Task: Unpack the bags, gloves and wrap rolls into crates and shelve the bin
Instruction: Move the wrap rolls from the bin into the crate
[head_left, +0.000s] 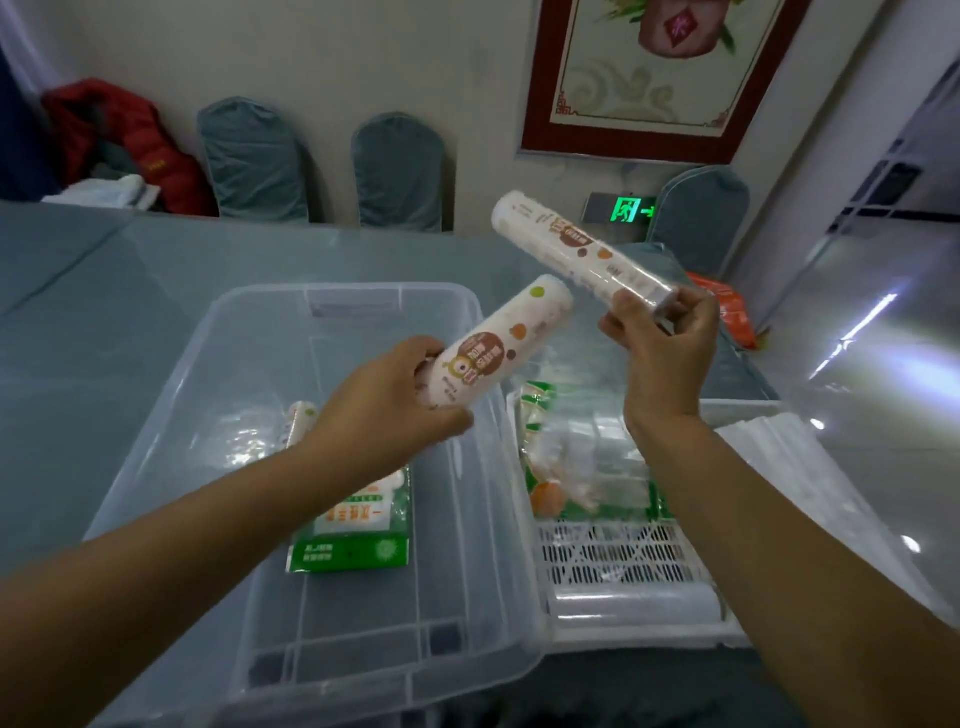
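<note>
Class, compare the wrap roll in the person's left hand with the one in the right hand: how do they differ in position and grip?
The left hand's roll sits lower, over the clear bin; the right hand's roll is raised higher, above the white crate. The left hand wraps its roll's lower end; the right hand pinches its roll's end with fingertips. Both share the same printed wrapper and are tilted.

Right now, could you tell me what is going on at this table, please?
A person is unpacking a clear bin on the table. The left hand grips one wrap roll above the bin, and the right hand holds a second roll higher up, over the white crate. Another roll and a green packet lie in the bin. The crate already holds clear bags.
</note>
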